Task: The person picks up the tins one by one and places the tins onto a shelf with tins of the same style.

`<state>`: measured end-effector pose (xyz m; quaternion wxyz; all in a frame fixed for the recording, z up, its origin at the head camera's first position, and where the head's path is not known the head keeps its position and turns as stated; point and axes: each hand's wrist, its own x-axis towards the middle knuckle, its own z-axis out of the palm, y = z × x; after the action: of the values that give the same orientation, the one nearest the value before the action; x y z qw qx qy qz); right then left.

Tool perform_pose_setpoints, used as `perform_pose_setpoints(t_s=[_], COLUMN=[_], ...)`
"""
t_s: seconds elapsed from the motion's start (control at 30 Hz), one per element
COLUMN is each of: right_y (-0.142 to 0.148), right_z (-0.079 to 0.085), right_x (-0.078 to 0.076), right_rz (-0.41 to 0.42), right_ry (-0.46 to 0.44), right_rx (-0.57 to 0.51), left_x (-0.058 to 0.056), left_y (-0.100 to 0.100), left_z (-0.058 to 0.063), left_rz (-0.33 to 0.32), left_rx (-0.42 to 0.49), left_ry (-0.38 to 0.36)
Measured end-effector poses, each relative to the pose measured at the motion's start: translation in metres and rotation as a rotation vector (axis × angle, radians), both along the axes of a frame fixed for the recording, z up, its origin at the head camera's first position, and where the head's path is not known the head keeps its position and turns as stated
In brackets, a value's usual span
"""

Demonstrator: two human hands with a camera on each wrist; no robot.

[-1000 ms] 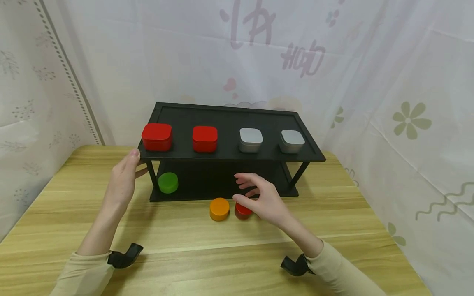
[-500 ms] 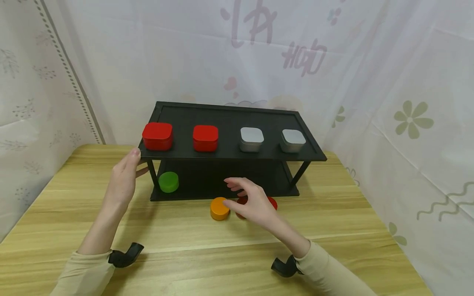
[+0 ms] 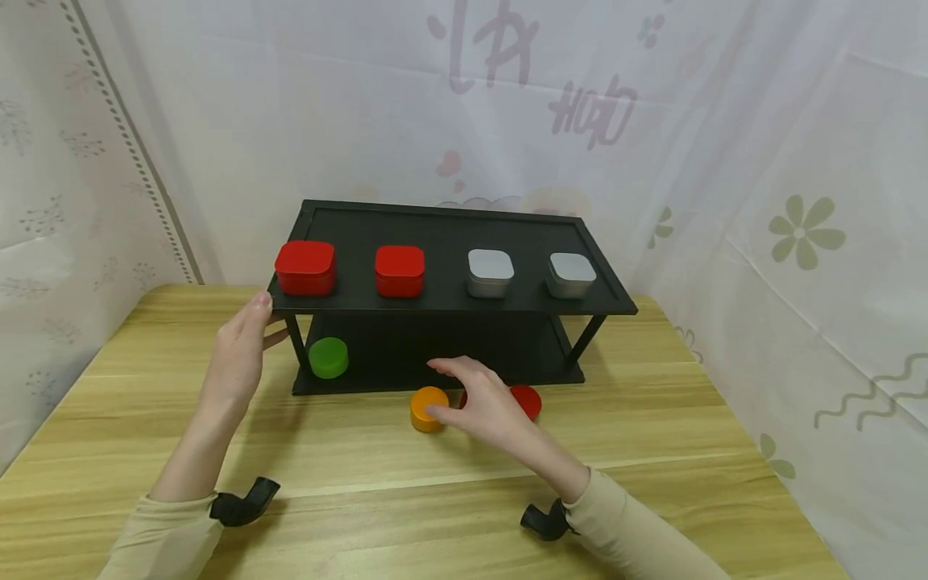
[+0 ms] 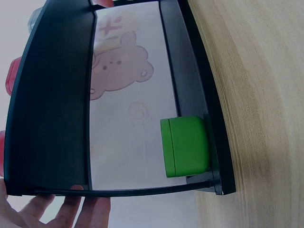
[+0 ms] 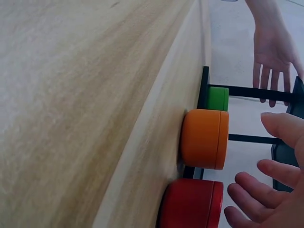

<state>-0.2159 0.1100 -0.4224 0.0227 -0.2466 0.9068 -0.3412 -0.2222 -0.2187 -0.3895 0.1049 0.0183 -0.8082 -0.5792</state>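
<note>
My left hand [image 3: 238, 354] grips the left edge of a black two-tier shelf [image 3: 435, 225], thumb on top and fingers beneath the upper board. Just in front of the shelf, my right hand [image 3: 489, 407] hovers with fingers apart, its thumb overlapping the orange round tin [image 3: 424, 403] in the head view. The right wrist view shows a gap between the fingers and the orange tin [image 5: 204, 137]. A red round tin [image 5: 190, 204] is mostly hidden under this hand in the head view. Another red round tin [image 3: 528, 400] shows to its right.
A green round tin [image 3: 329, 358] stands at the left end of the lower tier. On the upper tier are two red square tins [image 3: 400, 272] and two white-lidded tins [image 3: 490, 274] in a row. A patterned white cloth [image 3: 348, 121] hangs behind the wooden table [image 3: 348, 499].
My right hand has moved left and slightly down, from over the middle red tin toward the orange one, uncovering the rightmost red tin. The left hand stays on the shelf edge.
</note>
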Motion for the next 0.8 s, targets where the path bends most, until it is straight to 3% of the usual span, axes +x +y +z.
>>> perform_pose_setpoints(t_s=[0.4, 0.8], right_y=[-0.0071, -0.0103], right_z=[-0.0062, -0.0094], right_x=[-0.0024, -0.0030], right_rz=[-0.013, 0.005], right_ry=[-0.013, 0.006], right_rx=[0.154, 0.220], left_x=[-0.0007, -0.0006], left_y=[-0.0003, -0.0003], left_z=[-0.0002, 0.0018], left_rz=[-0.004, 0.002], left_rx=[0.009, 0.006], left_ry=[0.004, -0.019])
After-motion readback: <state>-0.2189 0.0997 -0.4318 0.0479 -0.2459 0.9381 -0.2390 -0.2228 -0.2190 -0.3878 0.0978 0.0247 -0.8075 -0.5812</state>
